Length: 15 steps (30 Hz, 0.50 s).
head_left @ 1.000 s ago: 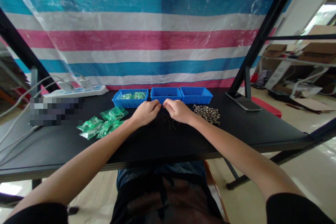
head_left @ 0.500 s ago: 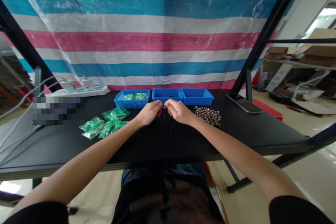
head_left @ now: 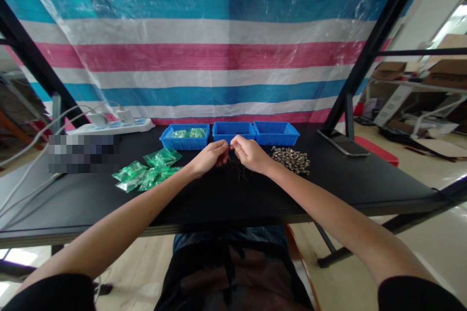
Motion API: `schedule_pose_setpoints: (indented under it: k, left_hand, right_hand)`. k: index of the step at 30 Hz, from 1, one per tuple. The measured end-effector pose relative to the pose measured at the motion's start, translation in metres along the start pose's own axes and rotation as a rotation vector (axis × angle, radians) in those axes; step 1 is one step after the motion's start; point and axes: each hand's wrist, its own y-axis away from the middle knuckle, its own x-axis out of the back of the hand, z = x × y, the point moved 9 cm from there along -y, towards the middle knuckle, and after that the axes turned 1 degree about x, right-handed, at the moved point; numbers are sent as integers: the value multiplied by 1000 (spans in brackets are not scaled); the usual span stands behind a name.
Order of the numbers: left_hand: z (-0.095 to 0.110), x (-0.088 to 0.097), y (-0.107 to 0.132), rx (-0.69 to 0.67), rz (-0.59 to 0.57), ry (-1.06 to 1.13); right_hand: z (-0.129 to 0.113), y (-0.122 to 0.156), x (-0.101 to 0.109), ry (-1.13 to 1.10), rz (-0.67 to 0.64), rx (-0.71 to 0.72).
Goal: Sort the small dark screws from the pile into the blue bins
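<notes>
My left hand (head_left: 211,156) and my right hand (head_left: 251,152) meet fingertip to fingertip above the black table, in front of the middle blue bin (head_left: 233,128). Both are closed in a pinch; whatever lies between the fingers is too small or hidden to make out. Under and beside my right hand are thin dark screw-like pieces (head_left: 242,173), partly covered by it. A heap of small shiny metal parts (head_left: 291,160) lies just right of that hand. To the left of my left hand rest several green-tinted plastic bags (head_left: 155,175).
The left blue bin (head_left: 184,144) holds small green bags; the right blue bin (head_left: 277,135) stands beside the middle one. A phone (head_left: 343,143) lies at the right. A white power strip (head_left: 113,127) with cables sits at the left, and a striped sheet (head_left: 204,53) hangs behind.
The view has shifted slightly. My hands stay together in nearly the same place, with the fingertips of the right hand a little changed in position.
</notes>
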Motion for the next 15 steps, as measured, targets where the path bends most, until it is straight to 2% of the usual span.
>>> schedule_pose_setpoints:
  k: [9,11,15]
  left_hand:
    - [1,-1,-1,-31,-40,-28]
    - [4,3,-2,-56,-3,-114]
    - [23,13,3,-188,129,-433]
  right_hand:
    - [-5,1,1,-105,-1,31]
    - [-3,0,2,-91,-3,8]
    - [-2,-2,5,-51,-11,-5]
